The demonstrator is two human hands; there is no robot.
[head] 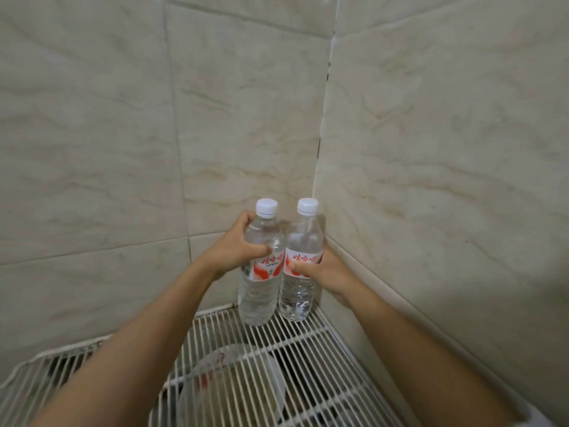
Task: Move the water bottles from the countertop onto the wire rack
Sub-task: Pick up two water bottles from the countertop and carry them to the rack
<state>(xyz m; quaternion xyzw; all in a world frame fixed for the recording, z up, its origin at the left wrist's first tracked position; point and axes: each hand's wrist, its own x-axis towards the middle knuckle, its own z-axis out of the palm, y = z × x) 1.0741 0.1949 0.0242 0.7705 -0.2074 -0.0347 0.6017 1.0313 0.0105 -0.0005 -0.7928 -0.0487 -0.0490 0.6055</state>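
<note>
The left grip (243, 245) is wrapped round the left water bottle (258, 298) at its shoulder, just above the label, with the thumb across the front and the fingers curled behind. The right grip (321, 269) holds the right water bottle (300, 238) lower down, at the label, its thumb lying across the red print and its fingers round the side that faces the wall.

Both bottles are clear and upright, with white caps (266, 207) and white-and-red labels. They stand side by side at the far right corner of the wire rack (308, 365), touching or all but touching at the shoulders. Their bases are down at the rack's bars, the left one a little further in from the far edge than the right one. Whether they bear on the rack or hang just off it cannot be told.

The rack is white coated wire with a raised rim along its far edge. Its far and right edges sit close against a corner of the beige marbled tiled wall (92, 149). Through the bars, below the middle of the rack, shows a clear plastic container (234, 374) with some red print. Beside it are dark shapes too blurred to name. Two bare forearms reach in from the near edge, one to each bottle
</note>
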